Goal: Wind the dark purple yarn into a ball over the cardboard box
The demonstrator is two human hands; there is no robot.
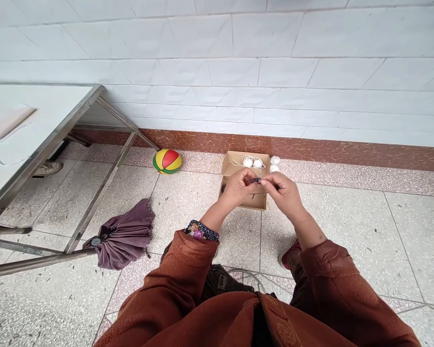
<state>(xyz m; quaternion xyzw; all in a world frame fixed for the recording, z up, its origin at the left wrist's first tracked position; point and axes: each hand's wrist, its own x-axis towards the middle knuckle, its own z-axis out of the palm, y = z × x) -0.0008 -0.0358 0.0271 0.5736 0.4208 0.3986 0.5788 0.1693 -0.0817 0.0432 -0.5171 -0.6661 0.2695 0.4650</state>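
Observation:
Above a shallow cardboard box (243, 202), my left hand (239, 184) pinches one end of a small dark piece of yarn work (255, 180). The fingertips of my right hand (280, 188) close on its other end, so the piece is stretched between both hands. Its exact kind is too small to make out. Balls of white yarn (252, 162) lie at the back of the box. More white yarn balls (275, 161) sit on the floor just outside its right side. A dark item at the box's left wall is partly hidden by my left hand.
A red, yellow and green ball (167, 161) rests on the floor near the wall. A folded purple umbrella (126, 233) lies by the metal frame of a white table (58, 103) on the left. A tiled wall (267, 77) stands behind the box.

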